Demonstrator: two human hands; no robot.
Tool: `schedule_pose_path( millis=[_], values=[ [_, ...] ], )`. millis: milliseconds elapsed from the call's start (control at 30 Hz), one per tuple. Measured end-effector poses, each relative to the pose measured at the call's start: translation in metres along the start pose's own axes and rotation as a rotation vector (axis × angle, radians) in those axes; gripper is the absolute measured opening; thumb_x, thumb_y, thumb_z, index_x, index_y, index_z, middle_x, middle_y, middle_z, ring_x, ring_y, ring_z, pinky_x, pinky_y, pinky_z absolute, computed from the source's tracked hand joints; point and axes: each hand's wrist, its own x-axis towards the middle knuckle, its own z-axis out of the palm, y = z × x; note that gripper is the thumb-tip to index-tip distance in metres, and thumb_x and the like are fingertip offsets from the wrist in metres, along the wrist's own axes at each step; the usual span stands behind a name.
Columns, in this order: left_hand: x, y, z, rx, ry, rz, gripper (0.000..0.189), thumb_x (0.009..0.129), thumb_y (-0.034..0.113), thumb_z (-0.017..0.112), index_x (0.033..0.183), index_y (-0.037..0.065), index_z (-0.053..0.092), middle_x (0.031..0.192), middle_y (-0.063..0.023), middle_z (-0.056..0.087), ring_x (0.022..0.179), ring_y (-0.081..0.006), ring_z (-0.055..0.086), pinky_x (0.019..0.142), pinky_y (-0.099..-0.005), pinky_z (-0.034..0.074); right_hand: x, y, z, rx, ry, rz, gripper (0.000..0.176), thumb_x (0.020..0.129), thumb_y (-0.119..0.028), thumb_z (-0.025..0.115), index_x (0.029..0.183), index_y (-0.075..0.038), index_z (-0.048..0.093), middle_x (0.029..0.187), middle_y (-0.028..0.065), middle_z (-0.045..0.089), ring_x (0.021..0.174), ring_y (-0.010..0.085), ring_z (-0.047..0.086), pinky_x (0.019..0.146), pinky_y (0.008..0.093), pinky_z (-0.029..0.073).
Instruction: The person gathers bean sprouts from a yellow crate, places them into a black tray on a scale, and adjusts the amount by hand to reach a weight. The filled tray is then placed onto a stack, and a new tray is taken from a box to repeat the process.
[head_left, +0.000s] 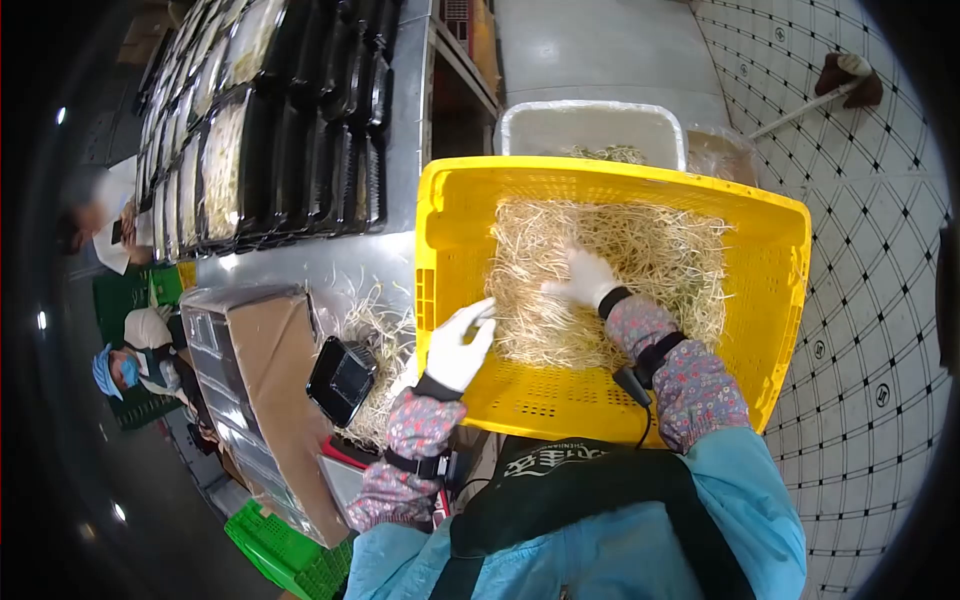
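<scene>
A large yellow crate [790, 290] holds a bed of pale bean sprouts [650, 250]. My right hand [587, 280], in a white glove, reaches into the sprouts near their middle; its fingers are partly blurred and partly hidden among them. My left hand [460, 345], also gloved in white, is over the crate's left edge, beside the sprouts, with its fingers apart and nothing in it. Left of that hand, an empty black tray [342, 380] lies tilted on loose sprouts [385, 330] on the metal table.
Stacks of filled black trays [300, 130] stand at the back left. An open cardboard box [275, 380] is at the left, with a green crate [285, 550] below. Beyond the yellow crate is a white tub [600, 120]. Two other people are at the far left.
</scene>
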Motion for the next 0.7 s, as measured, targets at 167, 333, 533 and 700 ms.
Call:
schedule_pose_path(
  millis=[167,333,533,700],
  values=[
    [-0.074,-0.007,-0.056,-0.214,0.381,-0.015,0.029,0.092,-0.003,0.055,0.12,-0.007,0.059,0.11,-0.0154,0.067,0.103,-0.0207,0.064,0.093,-0.0305,0.049,-0.05,-0.042,0.051,-0.299,0.093,-0.215,0.122,0.057,-0.062,0.08,0.145,0.003,0.025,0.14,0.0302,0.038,0.13,0.0445,0.037,0.107,0.0551,0.03],
    [-0.125,-0.028,-0.088,-0.121,0.905,-0.063,0.041,0.091,-0.002,0.054,0.132,-0.005,0.05,0.131,-0.0179,0.056,0.122,-0.0241,0.053,0.106,-0.0347,0.039,-0.05,-0.044,0.079,-0.494,0.213,-0.204,0.124,0.056,-0.055,0.083,0.148,0.0,0.02,0.137,0.0276,0.039,0.127,0.0442,0.038,0.104,0.0589,0.029],
    [-0.173,-0.079,-0.131,0.188,1.217,-0.251,0.056,0.09,0.004,0.059,0.143,0.004,0.039,0.143,-0.0153,0.042,0.127,-0.0246,0.045,0.108,-0.0379,0.035,-0.01,-0.022,0.054,-0.337,0.057,-0.12,0.108,0.064,-0.033,0.081,0.147,0.0,0.022,0.123,0.0177,0.052,0.11,0.0326,0.053,0.092,0.047,0.043],
    [-0.207,-0.182,-0.144,-0.239,1.402,-0.385,0.066,0.09,0.017,0.065,0.144,-0.003,0.033,0.149,-0.0171,0.034,0.134,-0.0264,0.037,0.111,-0.0396,0.03,-0.023,-0.015,0.051,-0.48,0.351,-0.151,0.109,0.059,-0.035,0.083,0.146,-0.002,0.026,0.127,0.0155,0.051,0.114,0.0315,0.052,0.097,0.0448,0.04]
  ],
)
